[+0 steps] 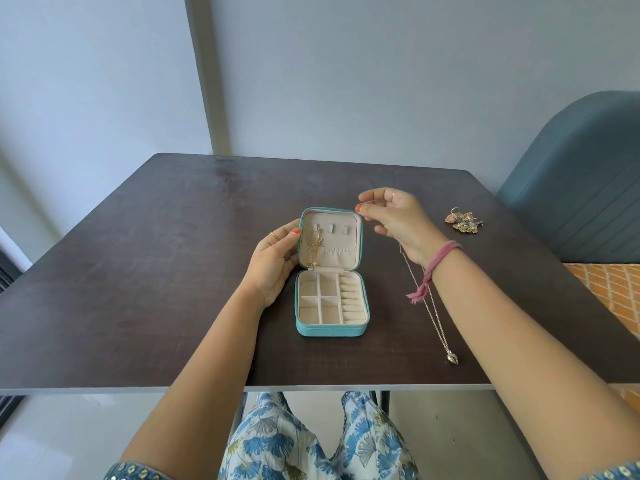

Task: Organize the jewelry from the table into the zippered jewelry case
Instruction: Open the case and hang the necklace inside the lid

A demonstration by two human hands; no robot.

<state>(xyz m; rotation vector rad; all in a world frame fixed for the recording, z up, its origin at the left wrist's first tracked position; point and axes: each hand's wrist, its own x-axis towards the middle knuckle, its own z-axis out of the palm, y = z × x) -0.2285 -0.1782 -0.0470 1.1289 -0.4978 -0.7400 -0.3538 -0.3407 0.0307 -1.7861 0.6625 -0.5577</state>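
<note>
The right hand, pinching the top of the long necklace just right of the case, lets the chain hang toward the bench, while the left hand grips the lid's left edge.

A small teal zippered jewelry case stands open near the middle of the table, its lid upright at the far side. The cream-lined base is split into square compartments on the left and a row of ring rolls on the right. A gold necklace hangs from the leftmost hook inside the lid, above a gathered pocket. To the right of the case, a thin chain with a heart pendant dangles low over the table. Farther right lies a cluster of earrings.
</note>
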